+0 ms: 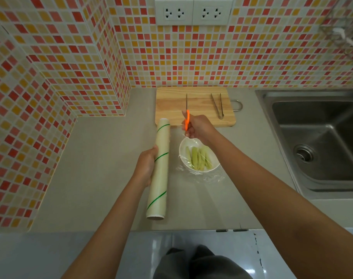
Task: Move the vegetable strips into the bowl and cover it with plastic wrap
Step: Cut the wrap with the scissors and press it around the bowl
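Countertop (103, 158): one bowl (182, 150), left grip (146, 166) holding one wrap roll (160, 168), right grip (199, 128) holding scissors (187, 117).

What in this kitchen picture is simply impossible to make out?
Head view, the only one:
- Scissors: lower handles hidden inside the right hand.
- Plastic wrap over the bowl: transparent, so whether it seals the whole rim is unclear.
- Wire rack, top right: blurred, cut off by the edge.
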Available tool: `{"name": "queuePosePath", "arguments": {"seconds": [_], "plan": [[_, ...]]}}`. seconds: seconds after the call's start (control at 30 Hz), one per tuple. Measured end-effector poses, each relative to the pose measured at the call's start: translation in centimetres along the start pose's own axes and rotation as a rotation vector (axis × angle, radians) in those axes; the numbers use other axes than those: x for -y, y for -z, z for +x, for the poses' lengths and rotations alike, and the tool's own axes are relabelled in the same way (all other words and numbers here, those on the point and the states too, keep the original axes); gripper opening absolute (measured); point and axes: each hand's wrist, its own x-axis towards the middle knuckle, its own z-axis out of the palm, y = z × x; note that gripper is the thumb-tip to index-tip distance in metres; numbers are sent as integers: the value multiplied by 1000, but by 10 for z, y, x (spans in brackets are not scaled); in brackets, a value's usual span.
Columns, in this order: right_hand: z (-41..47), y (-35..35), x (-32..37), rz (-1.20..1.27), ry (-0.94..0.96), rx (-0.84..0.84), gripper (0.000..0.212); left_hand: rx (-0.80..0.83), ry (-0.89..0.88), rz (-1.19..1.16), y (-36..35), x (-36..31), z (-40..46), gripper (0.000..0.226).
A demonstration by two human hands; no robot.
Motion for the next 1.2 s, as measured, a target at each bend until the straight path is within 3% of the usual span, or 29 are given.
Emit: {"name": "queuePosePath", "arguments": {"seconds": [0.1, 0.17, 0.3, 0.43, 0.73, 0.93, 1.2], "plan": [[-10, 25, 7, 4, 53, -35, 27, -76, -93, 129, 7, 7, 8, 28], [-20, 51, -2, -60, 98, -161, 28, -130, -187, 333, 9, 11, 14, 28], [-41, 102, -49, -515, 139, -447, 48, -261, -251, 670, 1, 21, 21, 36], [-48, 126, -106, -821, 3, -585, 44, -307, -246, 832, -10, 31, 24, 44], [-45, 135, -139, -1106, -59, -540, 44, -390, -283, 1049, -19, 38, 23, 56], [-46, 142, -145, -1133, -23, -547, 37, -450, -272, 1066, -17, 42, 25, 57], [-49, 147, -143, -1237, 1, -567, 29, -567, -275, 1278, -16, 41, 25, 62]]}}
